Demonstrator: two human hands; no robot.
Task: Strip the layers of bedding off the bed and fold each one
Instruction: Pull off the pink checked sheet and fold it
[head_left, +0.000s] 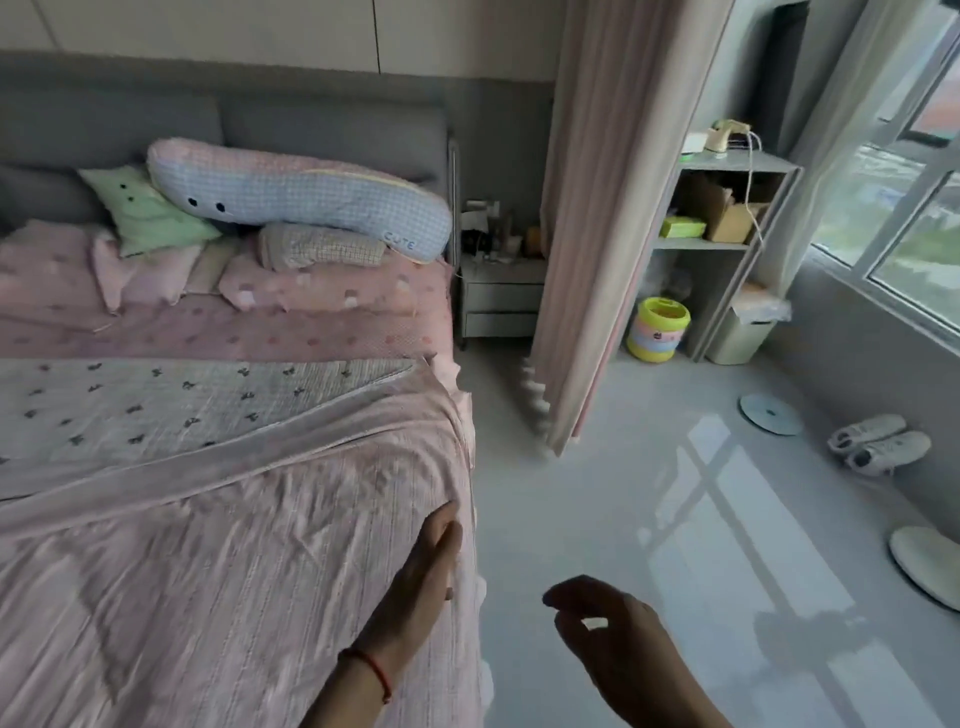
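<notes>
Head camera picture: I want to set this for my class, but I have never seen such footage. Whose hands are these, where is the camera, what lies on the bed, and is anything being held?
There is no machine here. A person wears a wide-angle camera on the head, looking forward and down, so the two hands are their own. The left hand, with a red string at the wrist, lies with straight fingers on the pink blanket near the bed's edge. The right hand hangs over the floor with loosely curled fingers and holds nothing. The pink blanket is the top layer; beyond it shows a pale quilt with small dark prints, then a pink dotted sheet. A long blue checked cushion and a green pillow sit by the headboard.
</notes>
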